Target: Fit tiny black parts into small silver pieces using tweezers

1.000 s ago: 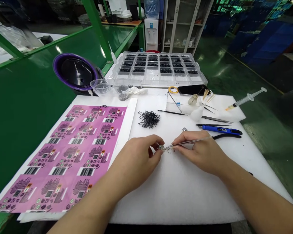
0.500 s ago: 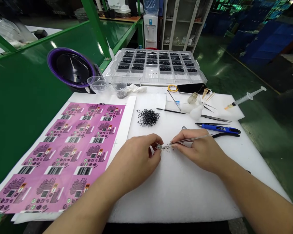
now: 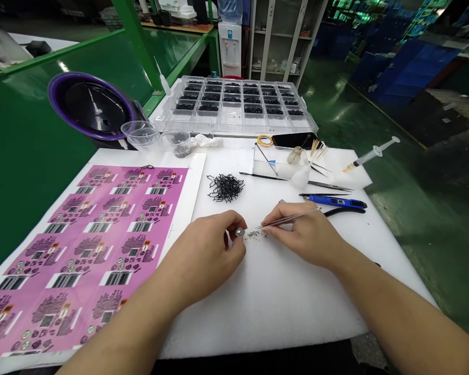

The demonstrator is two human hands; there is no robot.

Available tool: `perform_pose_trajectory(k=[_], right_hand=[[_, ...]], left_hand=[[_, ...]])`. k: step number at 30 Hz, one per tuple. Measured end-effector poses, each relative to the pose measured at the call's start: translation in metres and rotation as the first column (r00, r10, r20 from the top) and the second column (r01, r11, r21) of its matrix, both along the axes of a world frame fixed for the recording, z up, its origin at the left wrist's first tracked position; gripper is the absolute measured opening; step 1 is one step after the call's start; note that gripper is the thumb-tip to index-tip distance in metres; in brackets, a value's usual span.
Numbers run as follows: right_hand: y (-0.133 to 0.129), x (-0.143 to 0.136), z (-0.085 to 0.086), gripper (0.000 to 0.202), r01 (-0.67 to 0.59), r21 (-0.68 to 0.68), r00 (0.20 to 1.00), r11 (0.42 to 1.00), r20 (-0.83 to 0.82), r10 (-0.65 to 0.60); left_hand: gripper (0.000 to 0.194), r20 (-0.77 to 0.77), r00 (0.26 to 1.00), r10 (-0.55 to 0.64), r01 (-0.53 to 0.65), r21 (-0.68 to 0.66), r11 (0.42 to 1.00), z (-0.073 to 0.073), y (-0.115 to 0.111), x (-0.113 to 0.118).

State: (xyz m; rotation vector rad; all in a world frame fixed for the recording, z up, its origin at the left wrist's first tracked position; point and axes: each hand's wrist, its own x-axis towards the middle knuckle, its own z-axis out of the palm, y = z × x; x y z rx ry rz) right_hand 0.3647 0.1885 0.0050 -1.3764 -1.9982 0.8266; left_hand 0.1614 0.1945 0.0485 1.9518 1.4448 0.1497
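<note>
Between the thumb and fingers of my left hand is a small silvery, rounded metal piece. My right hand grips thin metal tweezers, their tips pointing left. Just under the tips lies a scatter of tiny dark and shiny bits on the white foam sheet. The tweezer tips look empty, though they are too small to be sure. Farther back sits a heap of black, bent, wire-like pieces.
Pink printed label sheets cover the left side. At the back stands a clear compartment tray of black pieces, beside plastic cups. A blue utility knife, black-handled pliers and a syringe lie to the right.
The whole view has shifted, so things appear farther left. In my left hand the metal piece has turned and shows a rounder, shinier face. The tweezers stay close to the tiny bits.
</note>
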Motion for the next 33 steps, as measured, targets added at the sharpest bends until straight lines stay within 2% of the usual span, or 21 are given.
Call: perform_pose_trajectory(k=[27,33], right_hand=[[0.0005,-0.0019,-0.0003,0.006,0.001,0.003,1.0,1.0,0.015,-0.001],[0.0,-0.0029,-0.0005,0.006,0.006,-0.009,0.999,1.0,0.034,-0.006]], left_hand=[[0.018,-0.073,0.997,-0.032,0.034,0.032,0.999,-0.0048,-0.0008,0.0004],[0.021,-0.045,0.998,-0.032,0.033,0.019,0.999,-0.003,-0.002,0.0008]])
